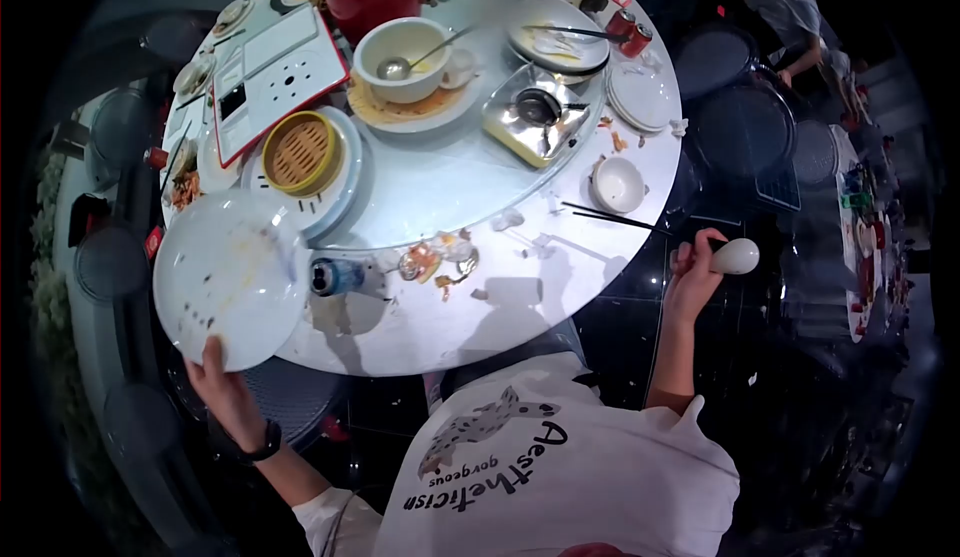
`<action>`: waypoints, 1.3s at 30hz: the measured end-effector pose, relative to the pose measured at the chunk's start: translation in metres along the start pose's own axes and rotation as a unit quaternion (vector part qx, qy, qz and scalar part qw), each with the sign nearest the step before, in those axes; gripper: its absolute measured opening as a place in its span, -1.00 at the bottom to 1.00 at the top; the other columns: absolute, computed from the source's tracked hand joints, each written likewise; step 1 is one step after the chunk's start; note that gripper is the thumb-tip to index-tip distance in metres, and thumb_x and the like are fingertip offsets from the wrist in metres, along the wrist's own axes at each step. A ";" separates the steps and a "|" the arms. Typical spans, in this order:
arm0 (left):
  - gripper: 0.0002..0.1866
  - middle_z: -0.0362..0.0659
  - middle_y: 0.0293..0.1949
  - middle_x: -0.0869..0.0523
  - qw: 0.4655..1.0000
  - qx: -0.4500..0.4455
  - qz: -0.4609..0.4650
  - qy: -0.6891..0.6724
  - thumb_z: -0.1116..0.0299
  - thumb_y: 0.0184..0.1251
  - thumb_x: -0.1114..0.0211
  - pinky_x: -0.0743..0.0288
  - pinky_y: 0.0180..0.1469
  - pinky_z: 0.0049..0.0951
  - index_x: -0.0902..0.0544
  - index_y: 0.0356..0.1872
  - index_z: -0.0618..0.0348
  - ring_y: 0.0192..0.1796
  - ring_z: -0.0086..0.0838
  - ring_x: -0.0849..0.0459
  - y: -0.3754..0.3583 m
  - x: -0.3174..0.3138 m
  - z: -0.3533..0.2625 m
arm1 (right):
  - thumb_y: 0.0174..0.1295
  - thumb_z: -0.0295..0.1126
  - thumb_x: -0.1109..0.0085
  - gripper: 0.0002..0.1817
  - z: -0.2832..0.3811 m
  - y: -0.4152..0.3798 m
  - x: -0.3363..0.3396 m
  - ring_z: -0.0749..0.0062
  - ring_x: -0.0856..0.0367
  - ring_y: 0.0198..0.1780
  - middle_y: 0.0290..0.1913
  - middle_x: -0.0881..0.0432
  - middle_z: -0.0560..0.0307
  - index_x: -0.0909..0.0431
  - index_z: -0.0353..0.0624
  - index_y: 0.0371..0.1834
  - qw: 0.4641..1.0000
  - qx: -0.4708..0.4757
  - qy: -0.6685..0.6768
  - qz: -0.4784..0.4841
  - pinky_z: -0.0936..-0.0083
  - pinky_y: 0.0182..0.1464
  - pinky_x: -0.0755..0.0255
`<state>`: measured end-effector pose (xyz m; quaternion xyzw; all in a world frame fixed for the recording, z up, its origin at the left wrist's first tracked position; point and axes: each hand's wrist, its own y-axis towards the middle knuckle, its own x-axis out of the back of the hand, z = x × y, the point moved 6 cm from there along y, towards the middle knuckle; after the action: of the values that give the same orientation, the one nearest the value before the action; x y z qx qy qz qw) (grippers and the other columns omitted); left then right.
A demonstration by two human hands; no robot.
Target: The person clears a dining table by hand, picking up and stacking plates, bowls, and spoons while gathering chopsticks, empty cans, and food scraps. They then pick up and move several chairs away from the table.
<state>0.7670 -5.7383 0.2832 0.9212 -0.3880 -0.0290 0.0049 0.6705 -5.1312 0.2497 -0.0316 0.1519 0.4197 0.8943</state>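
Round table (420,339): spans the upper middle of the view and bears used dishes. White plate (235,277): large, food-stained, positioned over the table's near left edge. Left hand (224,389): forearm runs up and outward from the lower edge of the view; thumb lies on the plate, grasping it at the near rim; the rest of the fingers are largely hidden. Right hand (690,279): forearm is raised, with the hand just beyond the table's right edge; fingers are bent, grasping the two items listed last. White bowl (617,185): on the table, near the right hand. Rounded white item (737,257): at the right hand's outer side; type cannot be determined. Black chopsticks (617,219): extend from the right hand inward across the table edge.
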 end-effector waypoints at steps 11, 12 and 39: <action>-0.70 -0.09 -0.01 -0.57 0.843 0.336 0.318 -0.274 0.36 0.36 -0.11 -0.60 -0.09 -0.20 -0.39 0.06 0.18 -0.01 -0.32 -0.62 -0.192 -0.656 0.205 | 0.34 -0.31 0.01 -0.85 -0.014 0.336 0.146 0.78 -0.02 -0.75 -0.58 -0.46 0.23 -0.47 -0.15 -0.24 0.994 0.009 0.095 -0.057 0.76 -0.71 0.11; -0.71 -0.05 -0.01 -0.56 0.829 0.348 0.329 -0.290 0.37 0.36 -0.11 -0.64 -0.14 -0.20 -0.39 0.05 0.18 -0.04 -0.29 -0.63 -0.202 -0.705 0.239 | 0.34 -0.31 0.00 -0.85 -0.027 0.364 0.143 0.78 -0.02 -0.75 -0.56 -0.48 0.21 -0.47 -0.15 -0.22 0.994 -0.009 0.102 -0.033 0.76 -0.72 0.12; -0.82 -0.14 -0.17 -0.62 0.932 0.252 0.221 -0.138 0.41 0.42 -0.02 -0.51 0.00 -0.50 -0.48 -0.06 0.24 -0.10 -0.51 -0.63 -0.290 -0.563 0.222 | 0.09 -0.44 0.02 -0.63 -0.317 0.398 -0.251 -0.13 -0.45 0.03 -0.06 -0.52 -0.21 -0.39 -0.23 0.01 0.564 0.293 -0.620 0.461 0.05 -0.05 -0.46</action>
<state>0.5686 -5.1298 0.0806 0.7704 -0.5728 -0.0550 -0.2745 0.1391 -5.1188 0.0511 0.5745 -0.3309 0.6237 0.4141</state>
